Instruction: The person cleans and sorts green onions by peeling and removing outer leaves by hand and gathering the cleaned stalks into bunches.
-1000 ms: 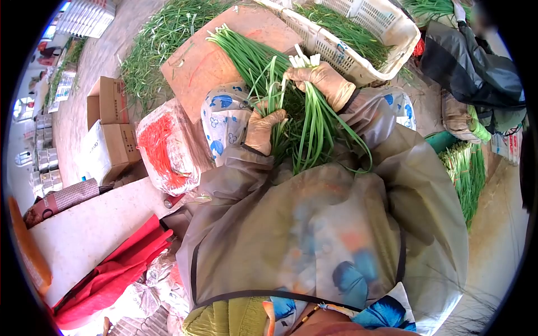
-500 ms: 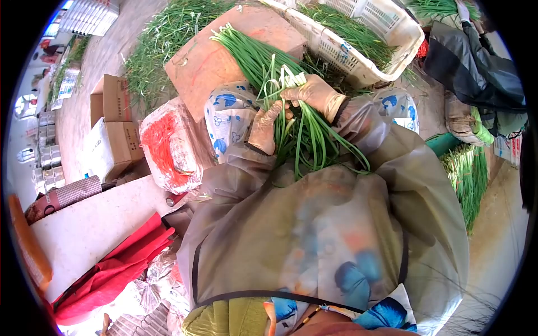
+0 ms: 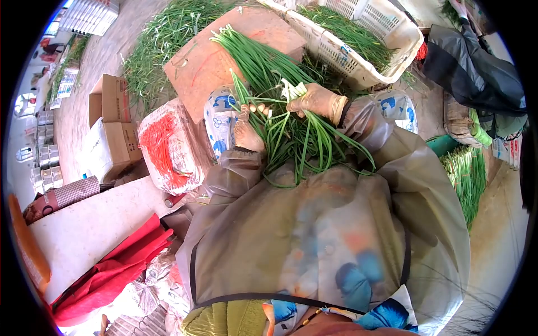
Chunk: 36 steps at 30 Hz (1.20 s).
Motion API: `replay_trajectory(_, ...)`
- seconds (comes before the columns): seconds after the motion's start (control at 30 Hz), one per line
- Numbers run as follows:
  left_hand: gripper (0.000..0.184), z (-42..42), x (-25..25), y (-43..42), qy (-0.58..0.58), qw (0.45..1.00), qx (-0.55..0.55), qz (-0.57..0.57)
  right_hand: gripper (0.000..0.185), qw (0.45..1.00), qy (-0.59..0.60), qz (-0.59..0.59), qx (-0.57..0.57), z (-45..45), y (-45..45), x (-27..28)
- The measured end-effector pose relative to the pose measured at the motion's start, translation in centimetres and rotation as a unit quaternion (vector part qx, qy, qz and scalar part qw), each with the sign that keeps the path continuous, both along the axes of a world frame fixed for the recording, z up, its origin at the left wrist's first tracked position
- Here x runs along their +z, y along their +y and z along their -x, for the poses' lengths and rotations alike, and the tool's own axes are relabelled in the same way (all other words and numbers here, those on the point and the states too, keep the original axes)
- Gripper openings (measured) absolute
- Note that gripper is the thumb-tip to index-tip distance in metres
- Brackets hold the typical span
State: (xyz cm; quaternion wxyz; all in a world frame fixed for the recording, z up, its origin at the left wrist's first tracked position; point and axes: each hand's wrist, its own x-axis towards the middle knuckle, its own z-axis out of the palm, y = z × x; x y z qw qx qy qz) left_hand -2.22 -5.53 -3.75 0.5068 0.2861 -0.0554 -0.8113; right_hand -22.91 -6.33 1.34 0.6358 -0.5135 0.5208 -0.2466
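Note:
My gloved right hand is closed on a small bunch of chives, pale white ends up by the thumb and green leaves drooping into the lap. To its left, my gloved left hand has its fingers curled around a few thinner green chive stalks. Some leaves stretch between the two hands. Beyond them, a larger bundle of chives lies across a reddish-brown board, pale ends pointing to the far left. Loose greens sit in the lap below the hands.
A white plastic crate of greens stands at the far right. Loose greens pile up at far left. A plastic-wrapped pack with red ties and a cardboard box are on the left. Bundled chives stand on the right.
My hands were close together at the white ends; now the left hand has moved left, away from the right, with a few stalks in it. The right hand has shifted slightly.

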Motion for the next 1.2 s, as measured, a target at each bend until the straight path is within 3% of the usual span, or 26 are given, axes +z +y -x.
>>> replay_trajectory(0.07, 0.020, -0.1, -0.4, 0.0, 0.018, 1.000, 0.000, -0.003, 0.017, 1.000, -0.013, 0.004, -0.004, -0.1, 0.0, 0.2)
replay_trajectory(0.2, 0.026, 1.0, 1.6, 0.6, -0.124, 0.989, -0.072, 0.040, 0.018, 0.999, -0.030, -0.010, -0.037, -0.6, -0.2, -0.1)
replay_trajectory(0.27, 0.033, 1.7, 2.8, 0.5, -0.145, 0.967, -0.116, 0.175, 0.019, 0.997, -0.052, -0.007, -0.051, -0.7, -0.2, -0.7)
replay_trajectory(0.3, 0.034, 2.2, 3.3, 0.8, -0.178, 0.968, -0.115, 0.131, 0.018, 0.998, -0.051, -0.009, -0.038, -0.9, -0.2, -0.4)
replay_trajectory(0.4, 0.030, 2.3, 2.1, -0.2, -0.226, 0.953, -0.114, 0.167, 0.022, 0.994, -0.097, -0.028, -0.044, -1.5, 0.0, 0.7)
replay_trajectory(0.57, 0.019, 2.3, 3.4, 0.4, -0.223, 0.965, -0.100, 0.100, 0.019, 0.996, -0.073, -0.040, -0.013, -1.9, 0.5, 1.9)
replay_trajectory(0.67, 0.016, 2.1, 1.2, -0.1, -0.180, 0.978, -0.038, 0.102, 0.018, 0.996, -0.081, -0.036, -0.002, -1.7, 0.3, 1.1)
replay_trajectory(0.77, 0.017, 0.8, 0.1, -0.8, -0.102, 0.994, -0.007, 0.026, 0.020, 0.998, -0.026, -0.047, 0.009, -1.5, 0.3, -0.2)
replay_trajectory(0.93, 0.013, 0.9, 1.7, -0.9, -0.134, 0.991, 0.021, 0.012, 0.020, 0.999, -0.021, -0.050, 0.009, -1.7, 0.4, 0.3)
replay_trajectory(1.07, 0.011, -0.8, -0.4, -2.1, -0.061, 0.997, 0.051, 0.001, 0.018, 0.999, 0.006, -0.048, 0.023, -1.3, 0.7, 1.0)
replay_trajectory(1.2, 0.013, -0.3, 2.1, -1.8, -0.092, 0.996, -0.013, 0.015, 0.019, 0.999, -0.031, -0.030, 0.003, -1.2, 0.8, 0.7)
